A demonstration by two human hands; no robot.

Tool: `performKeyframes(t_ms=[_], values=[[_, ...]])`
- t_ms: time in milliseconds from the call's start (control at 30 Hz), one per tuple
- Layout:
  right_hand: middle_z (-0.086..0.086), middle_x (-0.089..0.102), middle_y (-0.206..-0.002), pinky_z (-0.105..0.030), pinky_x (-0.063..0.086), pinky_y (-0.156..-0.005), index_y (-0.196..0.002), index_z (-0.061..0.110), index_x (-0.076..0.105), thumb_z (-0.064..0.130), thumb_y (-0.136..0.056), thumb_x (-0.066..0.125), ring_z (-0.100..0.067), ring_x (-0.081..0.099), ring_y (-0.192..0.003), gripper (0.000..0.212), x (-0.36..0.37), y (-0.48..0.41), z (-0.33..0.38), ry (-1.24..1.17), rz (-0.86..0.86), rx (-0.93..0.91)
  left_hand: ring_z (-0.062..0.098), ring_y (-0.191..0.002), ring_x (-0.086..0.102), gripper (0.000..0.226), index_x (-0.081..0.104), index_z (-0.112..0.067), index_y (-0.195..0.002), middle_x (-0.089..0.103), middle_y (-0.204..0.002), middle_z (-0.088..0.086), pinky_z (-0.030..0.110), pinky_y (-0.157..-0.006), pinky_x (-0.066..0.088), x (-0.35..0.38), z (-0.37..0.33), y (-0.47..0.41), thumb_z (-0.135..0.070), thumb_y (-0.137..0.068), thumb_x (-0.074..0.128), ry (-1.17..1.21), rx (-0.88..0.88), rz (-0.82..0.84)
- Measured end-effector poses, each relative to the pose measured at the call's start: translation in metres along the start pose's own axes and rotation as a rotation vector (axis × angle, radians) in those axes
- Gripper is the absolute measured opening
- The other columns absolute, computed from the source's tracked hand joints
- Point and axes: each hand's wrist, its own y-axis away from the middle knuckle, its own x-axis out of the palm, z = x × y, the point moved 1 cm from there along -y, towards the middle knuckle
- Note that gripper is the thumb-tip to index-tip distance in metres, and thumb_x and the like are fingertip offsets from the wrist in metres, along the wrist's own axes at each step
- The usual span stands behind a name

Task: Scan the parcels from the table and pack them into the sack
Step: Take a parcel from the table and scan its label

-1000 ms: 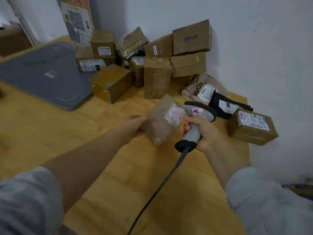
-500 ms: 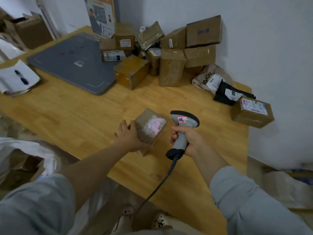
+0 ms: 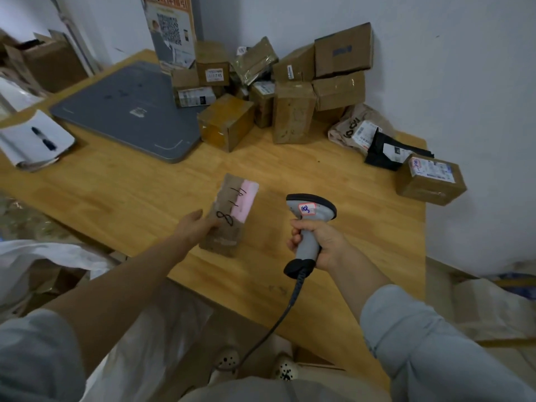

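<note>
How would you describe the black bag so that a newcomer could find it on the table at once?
Go to the table's right end, by the white wall. A lone box sits at that edge, and the black bag lies just left of it, against a crumpled tan bag. It is the only black, soft parcel there, with a white label; its neighbours are brown.

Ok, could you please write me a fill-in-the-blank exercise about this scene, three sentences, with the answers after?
1. The right hand grips the grey handheld barcode scanner by its ____.
2. The left hand holds a small brown cardboard parcel bearing a ____ label.
3. Between the tan paper bag and the lone brown cardboard box lies a flat ____ plastic mailer.
Answers: handle; pink; black.
</note>
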Motion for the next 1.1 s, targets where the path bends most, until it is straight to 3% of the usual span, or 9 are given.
performKeyframes(t_ms=[100,167,267,333,433,500,633,867,1100], values=[[-0.006,0.053,-0.054,-0.026,0.052,-0.046,-0.077,0.003,0.056,-0.002,-0.085,0.064,-0.012,0.048,-0.036,0.013,0.008,0.001,-0.004,0.016,0.017,0.015,0.035,-0.117,0.052,0.071,0.035,-0.033,-0.143,0.055,-0.125,0.013,0.043,-0.098,0.046,0.001,-0.004,0.002,-0.054,-0.079,0.059,-0.257,0.135,-0.057],[-0.006,0.053,-0.054,-0.026,0.053,-0.046,-0.078,0.003,0.056,-0.002,-0.085,0.065,-0.012,0.048,-0.036,0.012,0.012,0.0,-0.006,0.026,0.029,0.022,0.039,-0.128,0.038,0.096,0.019,-0.031,-0.149,0.04,-0.134,0.017,0.047,-0.106,0.038,0.012,-0.004,0.003,-0.069,-0.072,0.061,-0.521,0.098,-0.063],[-0.007,0.052,-0.055,-0.027,0.053,-0.047,-0.08,0.002,0.056,-0.002,-0.084,0.065,-0.012,0.048,-0.037,0.01,0.017,0.001,-0.007,0.059,0.051,0.015,0.041,-0.131,0.027,0.106,0.002,-0.025,-0.152,0.029,-0.14,0.025,0.044,-0.109,0.028,0.021,-0.008,0.009,-0.058,-0.076,0.067,-0.722,0.054,-0.155],[-0.007,0.053,-0.055,-0.028,0.054,-0.048,-0.081,0.002,0.057,-0.001,-0.084,0.066,-0.013,0.049,-0.038,0.01,0.018,0.001,-0.007,0.089,0.061,-0.003,0.038,-0.125,0.036,0.096,0.014,-0.027,-0.15,0.04,-0.132,0.022,0.041,-0.107,0.033,0.012,-0.008,0.005,-0.049,-0.075,0.07,-0.608,0.038,-0.159],[-0.01,0.057,-0.059,-0.032,0.057,-0.052,-0.087,0.002,0.058,0.005,-0.085,0.068,-0.017,0.054,-0.043,0.011,0.022,0.005,-0.003,0.11,0.102,-0.004,0.026,-0.101,0.056,0.069,0.043,-0.009,-0.136,0.056,-0.108,0.007,0.041,-0.089,0.052,-0.008,-0.005,0.004,-0.024,-0.075,0.073,0.024,-0.046,-0.142],[-0.013,0.062,-0.064,-0.036,0.059,-0.056,-0.093,0.004,0.059,0.009,-0.085,0.07,-0.02,0.06,-0.048,0.015,0.027,0.007,0.0,0.131,0.131,-0.001,0.021,-0.088,0.059,0.046,0.051,0.003,-0.123,0.06,-0.098,0.009,0.035,-0.079,0.054,-0.018,-0.004,0.009,-0.007,-0.081,0.069,0.269,-0.113,-0.094],[-0.013,0.064,-0.062,-0.034,0.056,-0.053,-0.095,0.007,0.058,0.014,-0.083,0.073,-0.023,0.061,-0.051,0.02,0.042,0.01,0.002,0.267,0.182,-0.02,0.026,-0.104,0.061,0.043,0.054,0.005,-0.121,0.063,-0.114,0.017,0.035,-0.083,0.052,-0.037,-0.001,0.01,-0.003,-0.081,0.068,0.397,-0.115,-0.048],[-0.008,0.056,-0.053,-0.025,0.045,-0.045,-0.087,0.007,0.056,0.011,-0.082,0.073,-0.015,0.048,-0.039,0.018,0.071,0.01,-0.002,0.374,0.205,-0.077,0.027,-0.11,0.058,0.028,0.056,-0.003,-0.107,0.063,-0.109,0.013,0.034,-0.088,0.048,-0.054,0.008,0.013,0.005,-0.082,0.064,0.517,-0.098,-0.093],[-0.005,0.054,-0.05,-0.022,0.043,-0.044,-0.074,0.008,0.055,0.005,-0.081,0.07,-0.012,0.046,-0.038,0.017,0.094,0.014,0.003,0.383,0.262,-0.101,0.029,-0.114,0.056,0.074,0.037,0.001,-0.138,0.054,-0.129,0.019,0.029,-0.077,0.051,-0.069,0.021,0.008,0.004,-0.073,0.072,0.623,-0.086,-0.156]])
